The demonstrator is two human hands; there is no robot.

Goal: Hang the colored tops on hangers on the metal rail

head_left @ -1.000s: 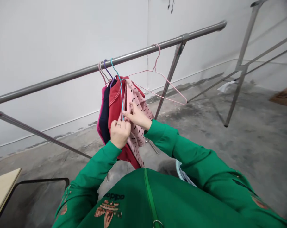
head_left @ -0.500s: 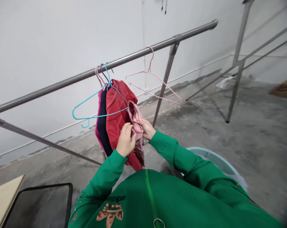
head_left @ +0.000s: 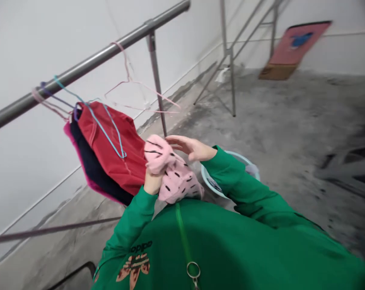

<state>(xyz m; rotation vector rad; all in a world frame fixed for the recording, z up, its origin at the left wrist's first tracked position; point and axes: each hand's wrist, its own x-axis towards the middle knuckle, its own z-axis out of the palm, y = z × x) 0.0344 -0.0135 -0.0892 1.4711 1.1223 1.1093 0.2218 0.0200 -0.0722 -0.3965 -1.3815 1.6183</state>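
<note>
A pink garment with short black dashes (head_left: pixel 182 177) hangs in front of my chest; its exact kind does not show. My left hand (head_left: pixel 153 181) holds it up, with the cloth bunched over the fingers, so only the wrist and back of the hand are visible. Just right of the bunched top is my right hand (head_left: pixel 192 148), fingers stretched out and apart, with nothing in them. To the left, a bare turquoise hanger (head_left: pixel 105 131) hangs on the metal rail (head_left: pixel 88 70) in front of a red garment (head_left: pixel 110 141). A bare pink hanger (head_left: pixel 146 86) hangs further right.
Behind the red garment hang a dark navy one (head_left: pixel 93 151) and a magenta one (head_left: pixel 76 147). A light-blue tub (head_left: pixel 211 183) with cloth in it stands on the floor by my right arm. Another metal rack (head_left: pixel 231 80) and a pink panel (head_left: pixel 303 42) are at the back.
My view has swung right. The pink garment has come away from the turquoise hanger toward my chest. My right hand has let go of it, and cloth covers my left fingers.
</note>
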